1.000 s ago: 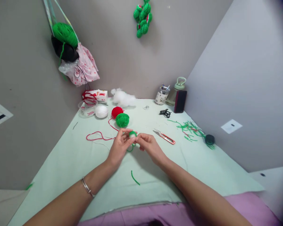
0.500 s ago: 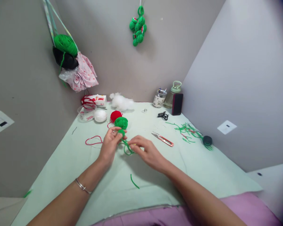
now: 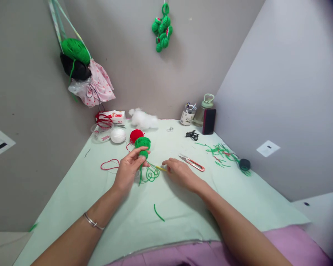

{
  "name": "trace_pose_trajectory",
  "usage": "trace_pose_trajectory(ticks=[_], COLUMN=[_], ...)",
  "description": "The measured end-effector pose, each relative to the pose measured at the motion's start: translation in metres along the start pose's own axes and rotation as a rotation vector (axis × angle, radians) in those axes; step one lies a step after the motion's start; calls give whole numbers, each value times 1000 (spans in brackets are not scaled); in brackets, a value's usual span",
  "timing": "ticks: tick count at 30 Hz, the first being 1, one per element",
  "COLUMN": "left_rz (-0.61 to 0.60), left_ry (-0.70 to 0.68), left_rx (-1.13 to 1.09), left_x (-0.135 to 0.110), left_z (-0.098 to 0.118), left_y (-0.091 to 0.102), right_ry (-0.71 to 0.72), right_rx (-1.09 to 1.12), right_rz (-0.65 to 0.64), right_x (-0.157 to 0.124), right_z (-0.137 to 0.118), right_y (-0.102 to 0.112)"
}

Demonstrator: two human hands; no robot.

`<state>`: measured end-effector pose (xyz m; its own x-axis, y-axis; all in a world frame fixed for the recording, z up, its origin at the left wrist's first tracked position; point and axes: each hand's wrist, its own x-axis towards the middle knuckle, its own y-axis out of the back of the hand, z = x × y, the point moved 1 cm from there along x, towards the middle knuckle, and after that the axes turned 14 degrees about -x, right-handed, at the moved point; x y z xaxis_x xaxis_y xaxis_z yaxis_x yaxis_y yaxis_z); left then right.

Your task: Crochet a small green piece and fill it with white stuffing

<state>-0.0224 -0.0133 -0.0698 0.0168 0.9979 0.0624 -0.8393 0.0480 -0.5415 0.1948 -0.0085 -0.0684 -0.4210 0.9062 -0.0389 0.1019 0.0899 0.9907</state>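
My left hand pinches a small green crocheted piece between thumb and fingers. Loose green yarn hangs from the piece in loops over the table. In my right hand is a thin yellow crochet hook, its tip pointing left toward the piece; whether the tip touches the yarn is too small to tell. Just behind the left fingers sits a green yarn ball, with a red yarn ball beyond it.
Orange-handled thread snips lie right of my hands. Farther right are green yarn scraps and a black tape roll. A white yarn ball, stuffing, a pen cup, a bottle and a phone stand behind.
My right hand has moved right, away from the left hand, and the yellow hook now shows. The yarn loops have spread out below the piece.
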Motion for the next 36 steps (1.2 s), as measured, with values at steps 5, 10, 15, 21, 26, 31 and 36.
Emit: trace_pose_trajectory(ticks=[5,10,15,21,26,31,36], left_rz=[-6,-13,-10,-4,6,8,16], left_ry=[4,27,45,64,41,-2,-42], left_rx=[18,-13,-42,0,32,70,97], left_x=[-1,-4,-2,0,-2,-3,-2], left_z=[-1,2,0,-7,-6,-6,-6], left_y=[1,-3,-2,1,-2,-3,-4], right_ry=[-124,-285,-184,2,28,23,-22], right_rx=[-105,-68,198,825,1154,1249,1334], right_rz=[-39,56,109,-24,-152,-205,-222], right_x=[-4,-6,-11,-16,-16,-12,-9], right_z=[12,25,20,-4,-17,-23,-24], right_y=[17,25,30,32,26,20,19])
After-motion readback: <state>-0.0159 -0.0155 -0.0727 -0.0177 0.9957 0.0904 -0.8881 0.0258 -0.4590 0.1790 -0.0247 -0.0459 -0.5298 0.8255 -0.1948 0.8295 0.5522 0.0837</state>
